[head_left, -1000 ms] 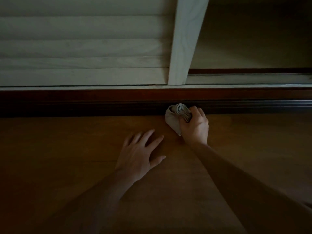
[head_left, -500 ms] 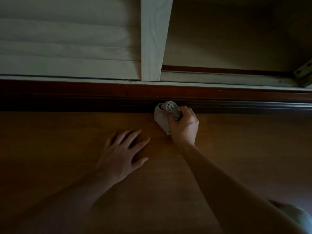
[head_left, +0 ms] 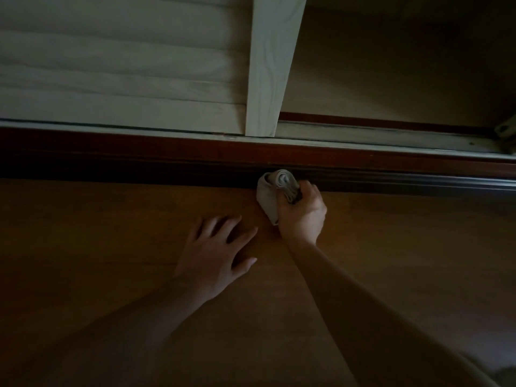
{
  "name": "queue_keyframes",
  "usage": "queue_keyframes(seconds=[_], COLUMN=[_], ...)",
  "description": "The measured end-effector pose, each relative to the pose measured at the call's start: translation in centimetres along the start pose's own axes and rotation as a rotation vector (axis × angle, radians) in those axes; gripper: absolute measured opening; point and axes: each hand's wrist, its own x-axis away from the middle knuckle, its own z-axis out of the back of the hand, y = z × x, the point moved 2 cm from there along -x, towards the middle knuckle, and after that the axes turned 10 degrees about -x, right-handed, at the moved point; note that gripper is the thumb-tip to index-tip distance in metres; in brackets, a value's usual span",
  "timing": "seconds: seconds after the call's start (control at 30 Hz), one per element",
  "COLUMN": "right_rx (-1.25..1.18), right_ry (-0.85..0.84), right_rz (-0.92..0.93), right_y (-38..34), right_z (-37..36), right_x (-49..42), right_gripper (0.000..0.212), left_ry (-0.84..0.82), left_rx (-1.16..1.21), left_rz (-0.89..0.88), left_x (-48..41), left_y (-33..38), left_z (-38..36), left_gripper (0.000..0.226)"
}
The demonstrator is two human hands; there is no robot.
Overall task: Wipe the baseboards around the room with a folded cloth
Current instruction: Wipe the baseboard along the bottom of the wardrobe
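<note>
Mid-wipe. I saw the right hand (head_left: pixel 303 213), its fingers clenched round the folded cloth (head_left: pixel 268 194), holding it against the dark baseboard (head_left: pixel 139 166). The left hand (head_left: pixel 215 261) lay flat on the floor (head_left: pixel 97 247), fingers spread and released. I judged this stretch unfinished, with most of the room left.

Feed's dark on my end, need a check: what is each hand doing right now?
Left hand: open, fingers spread flat on the wooden floor, holding nothing.
Right hand: grips the folded cloth against the dark baseboard.
</note>
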Motion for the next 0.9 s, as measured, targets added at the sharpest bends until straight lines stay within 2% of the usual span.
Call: queue_keyframes(seconds=[0.17, 0.33, 0.43, 0.57, 0.73, 0.9], right_rx=[0.009, 0.074, 0.084, 0.033, 0.046, -0.005], right_ry=[-0.114, -0.091, -0.11, -0.228, -0.221, -0.243], right_rz=[0.048, -0.003, -0.01, 0.059, 0.043, 0.12], right_y=[0.5, 2.3, 2.4, 1.5, 2.3, 2.0], right_z=[1.2, 4.2, 4.5, 3.5, 4.5, 3.6], right_x=[-1.2, -2.9, -3.3, -3.2, -4.0, -3.7], right_gripper=[0.018, 0.02, 0.019, 0.018, 0.019, 0.02], left_ry=[-0.041, -0.077, -0.097, -0.101, -0.123, -0.047], left_rx=[0.05, 0.147, 0.163, 0.136, 0.152, 0.121], left_rz=[0.095, 0.2, 0.175, 0.194, 0.266, 0.308], left_x=[-0.5, -1.3, -1.7, -1.8, -2.4, -2.4], left_y=[2.1, 3.7, 5.5, 6.3, 7.9, 8.4], left_z=[0.3, 1.0, 1.1, 0.9, 1.3, 0.7], left_gripper=[0.07, 0.068, 0.068, 0.071, 0.075, 0.075])
